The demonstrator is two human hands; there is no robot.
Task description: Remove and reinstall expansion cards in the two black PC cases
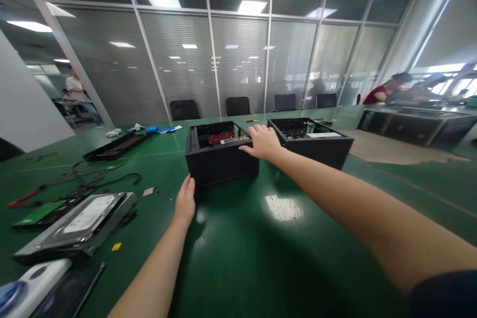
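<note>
A small black computer case (223, 168) with an open top stands on the green table, and a red circuit board (220, 137) shows inside it. My left hand (185, 202) holds the case low at its near left corner; some of its fingers are hidden behind the side. Up at the right end, my right hand (264, 141) grips the top rim, its fingers bent over the edge. Just to the right, behind my right forearm, is a second open black case (318, 153).
At the left lie a hard drive (89, 216), a green circuit board (40, 213), tangled cables (85, 176) and a long black panel (115, 146). A screwdriver (252, 120) lies farther back. A large dark case (410, 124) stands on cardboard (387, 149) at right, near a seated person (378, 94).
</note>
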